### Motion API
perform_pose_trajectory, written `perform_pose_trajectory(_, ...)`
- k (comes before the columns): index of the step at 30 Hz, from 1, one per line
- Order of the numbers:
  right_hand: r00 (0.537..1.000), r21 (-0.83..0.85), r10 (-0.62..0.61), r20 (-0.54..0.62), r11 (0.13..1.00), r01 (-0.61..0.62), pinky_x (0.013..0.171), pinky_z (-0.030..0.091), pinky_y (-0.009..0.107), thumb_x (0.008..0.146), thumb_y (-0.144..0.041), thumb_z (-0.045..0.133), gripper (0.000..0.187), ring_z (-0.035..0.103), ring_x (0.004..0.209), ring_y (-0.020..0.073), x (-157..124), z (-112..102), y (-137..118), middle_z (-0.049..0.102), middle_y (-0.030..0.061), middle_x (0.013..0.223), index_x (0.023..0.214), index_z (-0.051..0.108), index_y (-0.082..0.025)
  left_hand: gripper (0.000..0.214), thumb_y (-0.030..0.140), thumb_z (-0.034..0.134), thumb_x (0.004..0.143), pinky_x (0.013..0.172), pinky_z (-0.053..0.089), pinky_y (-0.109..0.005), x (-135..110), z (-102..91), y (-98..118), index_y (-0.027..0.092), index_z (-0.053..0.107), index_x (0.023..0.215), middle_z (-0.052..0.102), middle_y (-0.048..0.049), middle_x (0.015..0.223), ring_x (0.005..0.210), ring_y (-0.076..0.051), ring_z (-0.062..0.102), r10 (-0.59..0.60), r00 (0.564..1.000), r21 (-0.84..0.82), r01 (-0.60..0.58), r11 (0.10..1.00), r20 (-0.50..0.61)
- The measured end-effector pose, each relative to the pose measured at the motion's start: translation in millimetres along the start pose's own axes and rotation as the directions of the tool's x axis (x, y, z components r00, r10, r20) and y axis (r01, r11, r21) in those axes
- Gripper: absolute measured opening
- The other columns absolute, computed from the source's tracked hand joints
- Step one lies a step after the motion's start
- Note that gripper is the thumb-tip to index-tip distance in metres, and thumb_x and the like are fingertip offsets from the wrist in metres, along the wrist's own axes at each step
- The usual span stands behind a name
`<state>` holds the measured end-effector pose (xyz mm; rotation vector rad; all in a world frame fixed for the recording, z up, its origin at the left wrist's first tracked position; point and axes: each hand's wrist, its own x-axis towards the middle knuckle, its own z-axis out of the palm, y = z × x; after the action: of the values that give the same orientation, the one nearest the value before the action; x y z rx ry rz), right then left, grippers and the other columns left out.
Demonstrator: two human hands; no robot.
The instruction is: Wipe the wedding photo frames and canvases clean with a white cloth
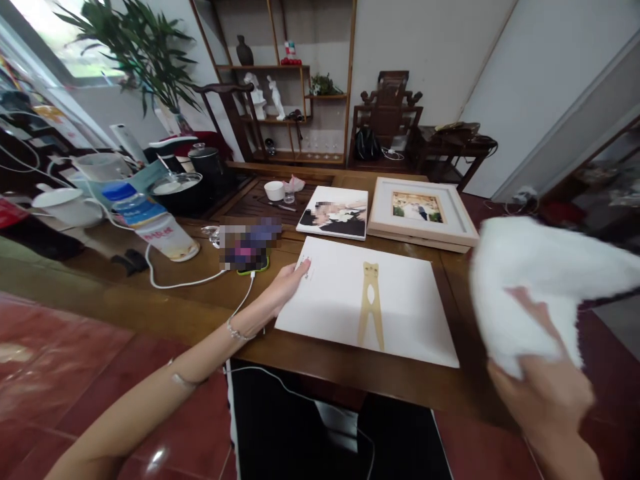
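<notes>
My left hand (290,283) grips the left edge of a white rectangular panel (325,293), thumb on top and fingers hidden underneath. The panel lies on the wooden table near its front edge. On it is a flat, tan, two-legged shape (371,293) with a cat-like head and an oval hole. At the right, my right hand (545,387) is closed on a white cloth (520,287), held up apart from the panel and blurred by motion.
Behind the panel lie a canvas print (333,210) and a light wooden picture frame (425,210). To the left are a phone (253,247) on a charging cable, a plastic drink cup (167,233), a blue-capped bottle (135,207) and a black pot (175,190). A small white cup (274,191) stands farther back.
</notes>
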<state>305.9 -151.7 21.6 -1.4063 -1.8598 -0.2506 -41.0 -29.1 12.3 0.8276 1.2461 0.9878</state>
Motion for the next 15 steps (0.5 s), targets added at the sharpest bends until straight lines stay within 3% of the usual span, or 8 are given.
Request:
perform_pose_trajectory(3, 0.944, 0.017, -0.301, 0.133, 0.953, 0.301, 0.106, 0.03, 0.065, 0.071, 0.003, 0.053, 0.028, 0.032, 0.132, 0.0344, 12, 14, -8, 0.028, -0.0019, 0.15, 0.064, 0.042, -0.022, 0.038, 0.045, 0.069, 0.073, 0.056, 0.046, -0.026, 6, 0.8, -2, 0.01, 0.067, 0.087, 0.071, -0.0082, 0.07, 0.063, -0.02, 0.065, 0.004, 1.0, 0.034, -0.003, 0.999, -0.017)
perform_pose_trajectory(5, 0.902, 0.051, -0.38, 0.205, 0.925, 0.378, 0.105, 0.03, 0.065, 0.07, 0.007, 0.047, 0.028, 0.03, 0.134, 0.0334, 19, 25, -14, 0.027, 0.0036, 0.151, 0.072, 0.048, -0.021, 0.037, 0.045, 0.068, 0.074, 0.056, 0.046, -0.026, 10, -0.2, -3, 0.01, 0.066, 0.087, 0.071, -0.0076, 0.069, 0.063, -0.02, 0.065, 0.009, 1.0, 0.045, -0.008, 0.999, -0.026)
perform_pose_trajectory(10, 0.821, 0.109, -0.451, 0.351, 0.89, 0.443, 0.104, 0.026, 0.068, 0.065, 0.011, 0.04, 0.039, 0.022, 0.136, 0.0328, 29, 48, -21, 0.046, 0.0108, 0.14, 0.083, 0.058, -0.018, 0.037, 0.046, 0.068, 0.074, 0.058, 0.046, -0.026, 19, -7.5, 1, 0.011, 0.066, 0.085, 0.071, -0.0085, 0.074, 0.065, -0.02, 0.064, 0.01, 0.999, 0.14, -0.005, 0.99, -0.038)
perform_pose_trajectory(15, 0.804, 0.134, -0.419, 0.422, 0.906, 0.402, 0.106, 0.023, 0.066, 0.058, 0.012, 0.038, 0.048, 0.016, 0.138, 0.0315, 34, 61, -19, 0.04, 0.0114, 0.144, 0.088, 0.062, -0.016, 0.04, 0.03, 0.082, 0.055, 0.07, 0.047, -0.03, 16, -18.6, 12, 0.016, 0.068, 0.09, 0.07, -0.0085, 0.093, 0.085, -0.027, 0.062, 0.201, 0.98, 0.374, -0.183, 0.909, -0.008)
